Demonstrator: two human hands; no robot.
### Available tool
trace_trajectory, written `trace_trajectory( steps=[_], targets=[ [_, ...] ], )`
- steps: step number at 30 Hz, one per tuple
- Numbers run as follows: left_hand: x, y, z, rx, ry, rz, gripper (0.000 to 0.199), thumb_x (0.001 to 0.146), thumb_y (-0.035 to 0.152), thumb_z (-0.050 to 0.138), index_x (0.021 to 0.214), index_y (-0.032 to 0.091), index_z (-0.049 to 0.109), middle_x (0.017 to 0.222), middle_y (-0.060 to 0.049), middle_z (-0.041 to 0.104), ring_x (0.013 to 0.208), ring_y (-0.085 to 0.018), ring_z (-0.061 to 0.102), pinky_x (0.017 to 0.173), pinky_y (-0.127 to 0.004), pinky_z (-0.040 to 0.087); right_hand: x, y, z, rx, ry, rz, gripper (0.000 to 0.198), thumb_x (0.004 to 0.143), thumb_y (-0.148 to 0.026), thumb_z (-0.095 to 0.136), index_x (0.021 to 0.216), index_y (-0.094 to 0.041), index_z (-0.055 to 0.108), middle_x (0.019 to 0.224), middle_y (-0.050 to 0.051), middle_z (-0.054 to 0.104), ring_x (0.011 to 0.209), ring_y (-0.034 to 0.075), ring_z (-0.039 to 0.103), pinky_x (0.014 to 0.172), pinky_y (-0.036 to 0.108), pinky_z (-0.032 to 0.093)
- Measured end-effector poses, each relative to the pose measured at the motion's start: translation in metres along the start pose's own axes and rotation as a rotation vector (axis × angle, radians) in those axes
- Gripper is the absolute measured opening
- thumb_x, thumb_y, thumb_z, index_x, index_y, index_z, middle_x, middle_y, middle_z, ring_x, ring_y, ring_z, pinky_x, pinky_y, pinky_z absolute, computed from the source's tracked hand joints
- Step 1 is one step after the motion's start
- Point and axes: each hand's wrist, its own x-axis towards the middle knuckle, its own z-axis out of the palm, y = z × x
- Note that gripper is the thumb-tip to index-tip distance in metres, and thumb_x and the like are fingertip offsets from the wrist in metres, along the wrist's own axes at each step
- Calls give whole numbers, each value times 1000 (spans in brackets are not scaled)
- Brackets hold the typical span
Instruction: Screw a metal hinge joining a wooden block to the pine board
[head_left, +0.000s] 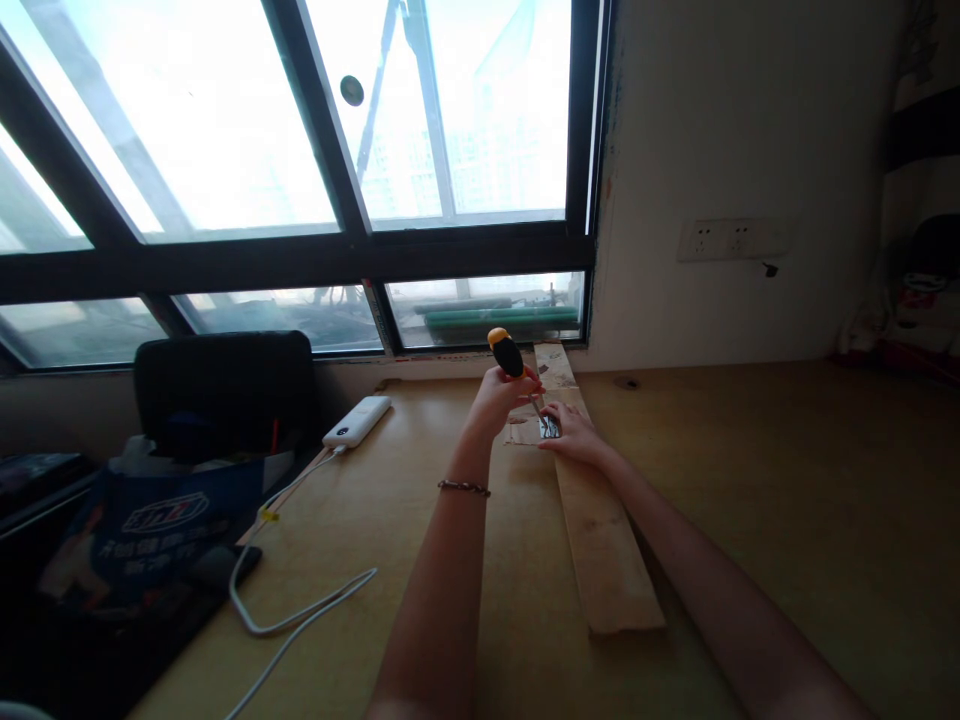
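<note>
My left hand [501, 394] is closed around a screwdriver [508, 354] with a black and yellow handle. Its shaft slants down to the right, toward a small shiny metal plate [550, 427]. The fingers of my right hand [571, 432] are closed on that plate and press it against a long wooden board [604, 540]. What the tip touches is too small to make out. Under and left of the plate shows a piece of cardboard or thin wood [521, 430].
The board lies lengthwise on a wooden table [337, 640], reaching toward the window [465, 120]. A white power bank [358, 421] with a white cable [307, 605] is at the left edge. Beyond that edge are a black chair [225, 385] and a blue bag [165, 530].
</note>
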Motion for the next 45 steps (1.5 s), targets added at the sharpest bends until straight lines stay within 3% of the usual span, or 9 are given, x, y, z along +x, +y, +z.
trace_trajectory(
  steps=[11, 16, 24, 29, 34, 45],
  targets=[
    [-3, 5, 11, 144, -78, 64, 11, 59, 16, 61, 69, 13, 60, 63, -2, 59, 62, -13, 59, 61, -25, 45, 0, 0, 0, -5, -17, 31, 65, 58, -44, 72, 114, -20, 49, 117, 8, 52, 114, 26, 42, 93, 38, 34],
    [-1, 2, 16, 151, -77, 107, 18, 58, 22, 68, 71, 12, 61, 64, -2, 59, 60, -12, 57, 61, -26, 45, 1, -1, -1, -1, -29, 41, 64, 58, -44, 71, 114, -20, 49, 117, 9, 52, 114, 26, 42, 93, 39, 34],
    [5, -1, 14, 293, 70, 197, 27, 54, 32, 73, 72, 12, 66, 67, -3, 62, 62, -12, 55, 59, -24, 42, 0, -3, -1, -20, -19, 41, 65, 59, -45, 71, 115, -20, 49, 116, 8, 52, 113, 26, 43, 93, 38, 34],
    [9, -4, 3, 374, 85, 250, 33, 53, 30, 73, 81, 12, 68, 66, -3, 61, 61, -11, 52, 57, -22, 40, 0, -3, -1, -25, -25, 26, 64, 60, -46, 70, 114, -19, 50, 117, 8, 51, 113, 26, 43, 93, 38, 34],
    [9, -2, -2, 433, 132, 254, 32, 49, 25, 74, 78, 13, 67, 62, 0, 57, 58, -11, 49, 55, -22, 38, 0, -3, -2, -14, -24, 18, 63, 60, -46, 70, 114, -21, 50, 115, 8, 52, 111, 25, 44, 93, 37, 34],
    [2, 6, 7, 460, 53, 242, 27, 54, 19, 69, 80, 14, 63, 66, 0, 57, 63, -12, 51, 60, -23, 40, 0, -2, -1, -23, -14, 30, 62, 60, -46, 70, 112, -21, 50, 115, 7, 53, 111, 25, 44, 91, 37, 35]
  ],
)
